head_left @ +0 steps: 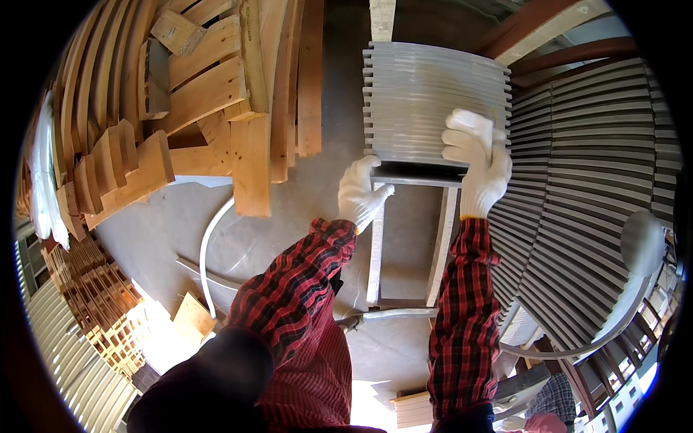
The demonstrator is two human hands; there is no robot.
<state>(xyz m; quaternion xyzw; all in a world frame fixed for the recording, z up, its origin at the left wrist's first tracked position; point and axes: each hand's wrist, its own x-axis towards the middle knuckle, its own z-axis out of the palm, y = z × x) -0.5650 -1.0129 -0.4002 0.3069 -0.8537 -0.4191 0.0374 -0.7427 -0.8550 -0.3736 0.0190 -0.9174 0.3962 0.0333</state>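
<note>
My left hand [361, 193], in a white knit glove, grips the left end of a grey metal bar [419, 180], its thumb on the near side. The bar lies across a pale frame, along the near edge of a stack of silvery metal slats [429, 97]. A dark gap shows between bar and stack. My right hand [478, 160], gloved alike, rests over the stack's near right corner. Its fingers are apart and point left across the slats; whether its palm touches the bar is hidden.
Wooden pallets [206, 79] are piled at the left. Dense rows of grey metal slats [577, 180] stand close on the right. A white curved tube [206, 252] lies on the concrete floor [289, 195]. Another person's plaid sleeve [552, 397] shows at the lower right.
</note>
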